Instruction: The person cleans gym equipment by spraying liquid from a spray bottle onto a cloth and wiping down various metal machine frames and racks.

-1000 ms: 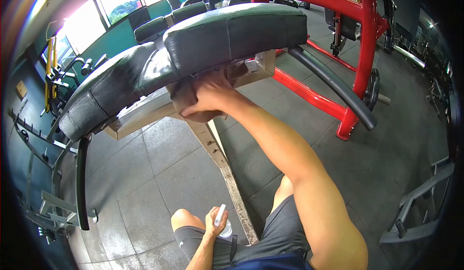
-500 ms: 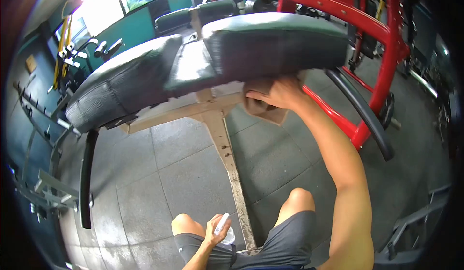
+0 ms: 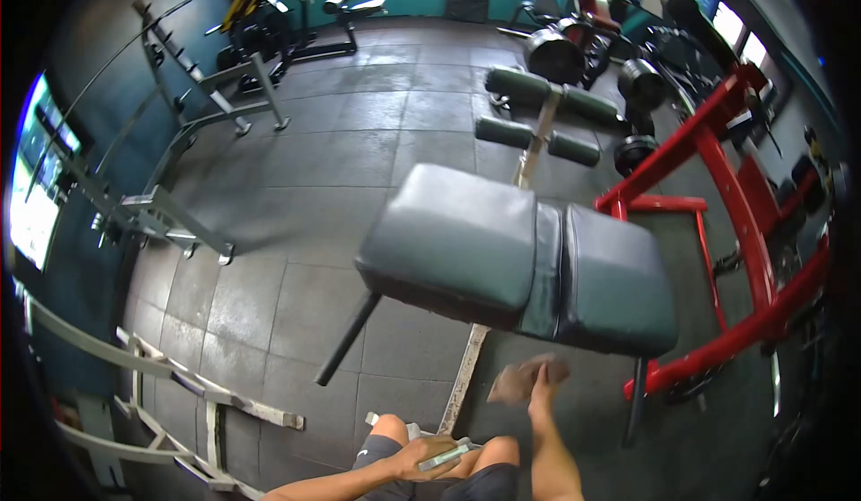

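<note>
— What's over on the left?

— Grey metal racks (image 3: 170, 205) with thin tubes, standing on a floor (image 3: 296, 169) of dull, square rubber tiles.

— And the left hand (image 3: 429, 458)?

— Curled around a slim, pale spray bottle (image 3: 446, 455), which rests against the knee.

— The middle?

— A padded bench (image 3: 520, 259): two dark, smooth, rounded cushions on a pale metal post, tilted above the floor.

— The right hand (image 3: 541, 377)?

— Closed on a crumpled brownish cloth (image 3: 518, 381), held just below the front edge of the bench, apart from it as far as I can tell.

— Further right?

— A glossy red steel frame (image 3: 744, 205), with round black weight plates (image 3: 639, 79) behind.
</note>
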The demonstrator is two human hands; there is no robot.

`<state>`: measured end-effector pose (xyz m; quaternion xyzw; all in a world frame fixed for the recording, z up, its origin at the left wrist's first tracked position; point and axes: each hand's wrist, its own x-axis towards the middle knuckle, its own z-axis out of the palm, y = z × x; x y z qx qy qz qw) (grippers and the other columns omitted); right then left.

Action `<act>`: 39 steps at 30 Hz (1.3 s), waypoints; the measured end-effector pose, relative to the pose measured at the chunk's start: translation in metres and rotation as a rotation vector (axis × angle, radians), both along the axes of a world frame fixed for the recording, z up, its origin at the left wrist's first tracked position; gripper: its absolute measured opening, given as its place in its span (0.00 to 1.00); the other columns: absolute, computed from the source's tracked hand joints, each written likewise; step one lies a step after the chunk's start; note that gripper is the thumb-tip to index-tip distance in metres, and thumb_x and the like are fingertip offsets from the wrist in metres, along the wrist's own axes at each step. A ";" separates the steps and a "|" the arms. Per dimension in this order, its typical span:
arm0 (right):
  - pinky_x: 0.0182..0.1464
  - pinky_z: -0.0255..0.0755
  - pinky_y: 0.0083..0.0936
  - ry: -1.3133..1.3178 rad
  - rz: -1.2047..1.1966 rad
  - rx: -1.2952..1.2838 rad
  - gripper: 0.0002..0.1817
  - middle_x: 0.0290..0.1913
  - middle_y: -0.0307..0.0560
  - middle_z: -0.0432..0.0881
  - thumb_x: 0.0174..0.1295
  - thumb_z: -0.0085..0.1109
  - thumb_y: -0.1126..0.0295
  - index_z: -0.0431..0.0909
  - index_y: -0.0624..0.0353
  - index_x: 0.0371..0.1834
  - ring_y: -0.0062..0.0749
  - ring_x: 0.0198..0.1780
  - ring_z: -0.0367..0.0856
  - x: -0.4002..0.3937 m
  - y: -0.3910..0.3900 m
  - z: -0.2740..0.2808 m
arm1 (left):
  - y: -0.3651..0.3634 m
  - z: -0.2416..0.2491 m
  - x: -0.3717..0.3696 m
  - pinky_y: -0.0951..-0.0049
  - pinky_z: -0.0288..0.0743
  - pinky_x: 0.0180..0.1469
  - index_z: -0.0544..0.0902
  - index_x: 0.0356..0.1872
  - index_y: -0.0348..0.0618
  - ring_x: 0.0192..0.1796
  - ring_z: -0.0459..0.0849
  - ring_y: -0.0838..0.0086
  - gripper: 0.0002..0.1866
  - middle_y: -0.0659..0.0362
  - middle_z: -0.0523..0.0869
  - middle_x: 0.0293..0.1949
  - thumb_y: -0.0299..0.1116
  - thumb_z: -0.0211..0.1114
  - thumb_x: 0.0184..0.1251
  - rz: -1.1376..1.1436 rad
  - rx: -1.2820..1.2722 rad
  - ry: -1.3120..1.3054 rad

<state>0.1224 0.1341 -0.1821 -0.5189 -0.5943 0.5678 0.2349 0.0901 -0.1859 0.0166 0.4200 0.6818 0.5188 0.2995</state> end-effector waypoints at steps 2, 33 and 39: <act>0.70 0.65 0.35 -0.057 0.134 -0.204 0.36 0.70 0.53 0.73 0.69 0.64 0.54 0.66 0.67 0.72 0.39 0.67 0.73 0.044 -0.033 0.019 | -0.008 0.026 0.006 0.61 0.79 0.49 0.82 0.45 0.32 0.45 0.85 0.54 0.12 0.47 0.85 0.43 0.30 0.66 0.67 0.015 -0.004 -0.023; 0.65 0.66 0.42 0.458 1.710 1.124 0.17 0.63 0.62 0.70 0.49 0.74 0.70 0.78 0.63 0.38 0.60 0.64 0.68 -0.058 -0.251 0.565 | -0.252 0.384 0.035 0.71 0.76 0.52 0.87 0.43 0.38 0.51 0.80 0.71 0.12 0.55 0.80 0.49 0.35 0.71 0.65 0.707 0.035 0.201; 0.32 0.66 0.21 0.312 1.777 0.238 0.13 0.27 0.37 0.77 0.64 0.68 0.69 0.71 0.61 0.34 0.16 0.30 0.69 -0.090 -0.325 0.598 | -0.349 0.422 0.006 0.69 0.76 0.50 0.87 0.42 0.37 0.51 0.81 0.69 0.13 0.55 0.84 0.43 0.37 0.72 0.65 0.800 0.085 0.361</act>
